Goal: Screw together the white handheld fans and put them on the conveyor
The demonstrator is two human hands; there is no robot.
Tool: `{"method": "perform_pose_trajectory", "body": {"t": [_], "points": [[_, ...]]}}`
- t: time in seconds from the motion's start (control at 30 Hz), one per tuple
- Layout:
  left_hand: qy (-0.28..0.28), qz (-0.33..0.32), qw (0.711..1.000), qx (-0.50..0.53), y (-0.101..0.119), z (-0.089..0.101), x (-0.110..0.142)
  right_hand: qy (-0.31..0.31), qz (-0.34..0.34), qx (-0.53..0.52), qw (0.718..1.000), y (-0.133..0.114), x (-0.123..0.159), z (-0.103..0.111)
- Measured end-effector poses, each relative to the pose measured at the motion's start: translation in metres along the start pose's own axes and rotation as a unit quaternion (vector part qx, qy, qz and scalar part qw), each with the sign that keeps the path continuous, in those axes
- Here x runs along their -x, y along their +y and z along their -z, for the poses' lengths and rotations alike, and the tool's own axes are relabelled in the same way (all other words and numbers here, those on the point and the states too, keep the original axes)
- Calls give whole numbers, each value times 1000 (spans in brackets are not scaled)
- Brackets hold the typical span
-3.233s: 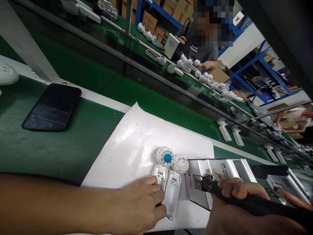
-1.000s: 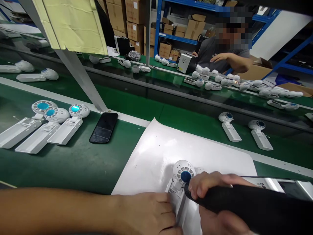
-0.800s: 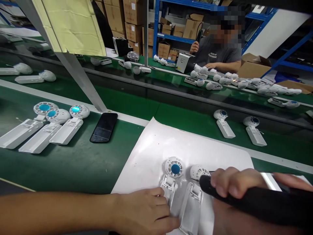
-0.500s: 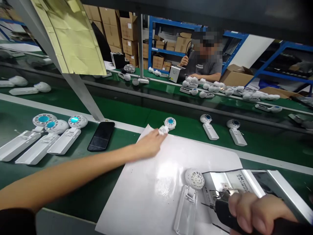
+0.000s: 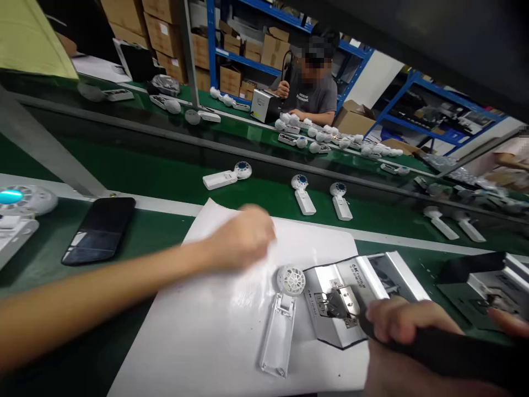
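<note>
My right hand [image 5: 407,325] is wrapped round a black electric screwdriver [image 5: 438,344]. Its front end points at the metal mouth of a silver screw feeder [image 5: 347,275]; the bit is blurred there. Above the white sheet [image 5: 198,331] hovers my left hand [image 5: 243,237], smeared by motion, its fingertips hidden from me. Between the hands, a white handheld fan [image 5: 278,336] lies on the sheet with its round grille at the top and its long hollow handle open upward. Beyond my left hand, another fan [image 5: 223,179] with a blue centre lies on the green belt, apart from the hand.
More fans [image 5: 303,201] lie along the belt. At left are a black phone [image 5: 101,229] and a fan part [image 5: 25,201] with a blue disc. A second feeder [image 5: 475,292] stands at right, a hand [image 5: 510,320] beside it. Across the line sits a person [image 5: 316,99].
My left hand has let go of the blue-centred fan on the belt and drawn back over the sheet. The screwdriver's front end has moved to the feeder's mouth. The view has shifted right.
</note>
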State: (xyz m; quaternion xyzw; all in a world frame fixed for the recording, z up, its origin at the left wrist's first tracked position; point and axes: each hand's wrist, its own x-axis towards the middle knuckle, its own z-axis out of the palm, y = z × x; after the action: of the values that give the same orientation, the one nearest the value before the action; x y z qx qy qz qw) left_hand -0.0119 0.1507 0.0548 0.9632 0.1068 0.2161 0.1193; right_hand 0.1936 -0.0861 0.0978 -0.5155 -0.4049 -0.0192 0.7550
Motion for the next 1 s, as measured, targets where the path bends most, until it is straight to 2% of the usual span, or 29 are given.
{"method": "perform_pose_trajectory", "body": {"t": [0.03, 0.07, 0.13, 0.2, 0.3, 0.37, 0.47, 0.6, 0.67, 0.83, 1.0], "points": [[6, -112, 993, 40, 32, -18, 8, 17, 28, 29, 999, 4, -1, -14], [-4, -189, 980, 70, 62, -35, 16, 25, 47, 47, 997, 7, -1, -26], [-10, -239, 968, 79, 105, -61, 33, 33, 58, 56, 996, 10, 4, -44], [-16, -241, 968, 68, 124, -71, 48, 44, 51, 50, 996, 8, 11, -54], [-36, -235, 969, 69, 125, -65, 66, 44, 15, 28, 999, -2, 22, -60], [-50, -225, 970, 79, 122, -57, 75, 4, -44, -35, 998, -5, 29, -64], [-59, -210, 972, 84, 122, -53, 83, -81, -110, -125, 983, 2, 39, -68], [-54, -217, 971, 89, 125, -57, 85, -139, -116, -137, 974, 16, 46, -66], [-57, -214, 971, 93, 125, -57, 84, -138, -114, -128, 975, 17, 46, -65], [-66, -205, 971, 98, 124, -56, 84, -68, -154, -100, 981, 15, 53, -76], [-63, -204, 969, 126, 123, -57, 83, -72, -156, -122, 978, 23, 63, -83]]}}
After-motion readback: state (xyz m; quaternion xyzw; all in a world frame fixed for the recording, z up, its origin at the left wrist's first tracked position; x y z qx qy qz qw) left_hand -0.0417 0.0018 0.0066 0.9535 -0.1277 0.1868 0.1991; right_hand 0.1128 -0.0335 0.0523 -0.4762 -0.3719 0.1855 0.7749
